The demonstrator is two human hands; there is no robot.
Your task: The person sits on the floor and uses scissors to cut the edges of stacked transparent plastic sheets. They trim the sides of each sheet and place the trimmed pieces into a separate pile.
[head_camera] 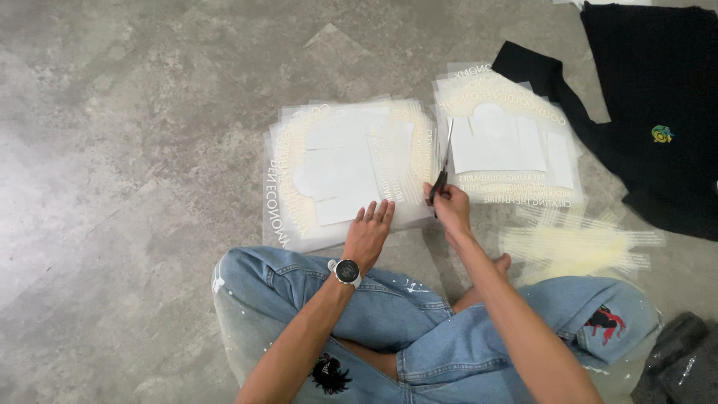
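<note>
Grey concrete floor (134, 150) with a black shirt (658, 112) top right, person sitting cross-legged in blue jeans (389, 314). Two stacks of clear transfer sheets with pale lettering lie ahead: the left stack (344, 168) has the left hand (368, 232) pressed flat on its near edge, fingers spread, gripping nothing; the right stack (508, 138) sits just beside it, with cut strips (580, 243) nearer the right knee. Right hand (451, 206) is closed around the handles of scissors (443, 168), blades pointing away between the stacks.

Two stacks of clear printed transfer sheets (348, 168) and (505, 142), lettered in white, are laid side by side on the grey floor (112, 150). A wristwatch screen (346, 271), round and dark, is seen below.
</note>
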